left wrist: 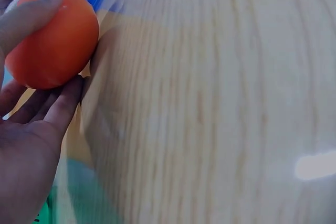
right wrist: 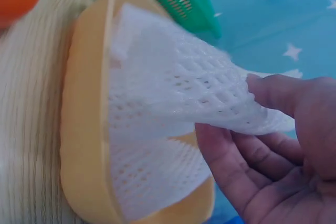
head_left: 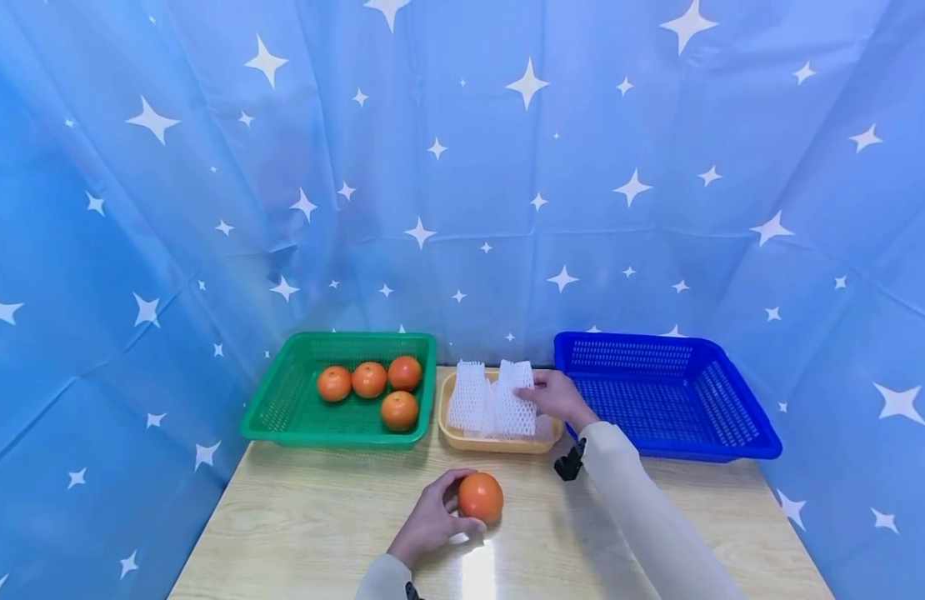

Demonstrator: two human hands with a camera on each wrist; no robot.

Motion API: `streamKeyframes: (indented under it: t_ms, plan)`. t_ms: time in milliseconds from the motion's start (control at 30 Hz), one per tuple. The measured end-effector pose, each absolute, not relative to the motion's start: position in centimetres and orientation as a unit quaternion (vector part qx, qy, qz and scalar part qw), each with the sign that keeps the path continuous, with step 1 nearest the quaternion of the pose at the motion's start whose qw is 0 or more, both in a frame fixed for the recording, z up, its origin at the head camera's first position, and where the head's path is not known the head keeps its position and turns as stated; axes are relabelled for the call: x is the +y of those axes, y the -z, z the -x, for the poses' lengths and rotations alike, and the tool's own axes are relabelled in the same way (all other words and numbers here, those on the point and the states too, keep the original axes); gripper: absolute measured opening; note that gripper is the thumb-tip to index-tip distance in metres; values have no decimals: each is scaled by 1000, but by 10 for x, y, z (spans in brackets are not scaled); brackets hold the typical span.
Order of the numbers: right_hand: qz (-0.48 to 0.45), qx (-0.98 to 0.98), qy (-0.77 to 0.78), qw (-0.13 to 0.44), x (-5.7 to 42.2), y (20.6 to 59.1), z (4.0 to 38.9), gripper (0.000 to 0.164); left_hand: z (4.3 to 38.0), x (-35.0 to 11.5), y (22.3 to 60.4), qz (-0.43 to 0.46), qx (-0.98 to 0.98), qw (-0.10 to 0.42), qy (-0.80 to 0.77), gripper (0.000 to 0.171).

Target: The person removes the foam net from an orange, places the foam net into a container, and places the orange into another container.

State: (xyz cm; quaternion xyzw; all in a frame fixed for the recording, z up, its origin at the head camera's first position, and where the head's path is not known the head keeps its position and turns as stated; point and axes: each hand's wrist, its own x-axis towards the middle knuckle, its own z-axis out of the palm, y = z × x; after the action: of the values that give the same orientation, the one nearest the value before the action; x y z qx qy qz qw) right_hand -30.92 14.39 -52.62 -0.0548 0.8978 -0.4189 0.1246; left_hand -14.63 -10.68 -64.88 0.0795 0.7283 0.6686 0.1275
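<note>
My left hand [head_left: 435, 518] grips a round orange fruit [head_left: 481, 498] low over the front of the table, thumb on one side and fingers beneath in the left wrist view. Over the yellow basket [head_left: 500, 446], my right hand [head_left: 558, 395] pinches a white foam net sleeve [right wrist: 205, 85] between thumb and fingers. The sleeve's far end still lies inside the basket in the right wrist view. More white foam net sleeves [head_left: 468, 398] lie in that basket, partly overlapped by the pinched one.
A green basket [head_left: 278, 429] holding several orange fruits [head_left: 369, 380] stands at the left. At the right is a blue basket [head_left: 661, 400]. A blue curtain with white stars [head_left: 462, 183] hangs behind the wooden table [head_left: 297, 517].
</note>
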Motion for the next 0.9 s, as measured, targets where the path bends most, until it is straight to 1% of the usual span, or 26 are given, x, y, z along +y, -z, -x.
streamKeyframes:
  t_ms: [100, 167, 233, 367, 400, 467, 667, 900]
  plan:
    - [62, 913, 383, 129, 141, 537, 317, 36, 144, -107, 649, -71, 724, 130, -673, 82]
    - [71, 926, 352, 116, 139, 542, 320, 40, 143, -107, 650, -69, 721, 129, -678, 82]
    - [76, 939, 321, 95, 136, 545, 320, 49, 142, -107, 650, -71, 717, 127, -681, 82]
    - [87, 957, 270, 61, 129, 548, 319, 77, 142, -106, 650, -75, 715, 120, -684, 82]
    - [89, 961, 254, 57, 128, 549, 318, 80, 142, -106, 650, -74, 715, 120, -685, 82]
    - [99, 970, 218, 46, 125, 550, 318, 82, 143, -105, 649, -75, 717, 118, -683, 82]
    - [117, 983, 140, 21, 126, 552, 316, 76, 143, -103, 647, -70, 723, 120, -677, 82]
    - [114, 972, 206, 12, 128, 543, 305, 79, 142, -101, 644, -65, 738, 110, -663, 77]
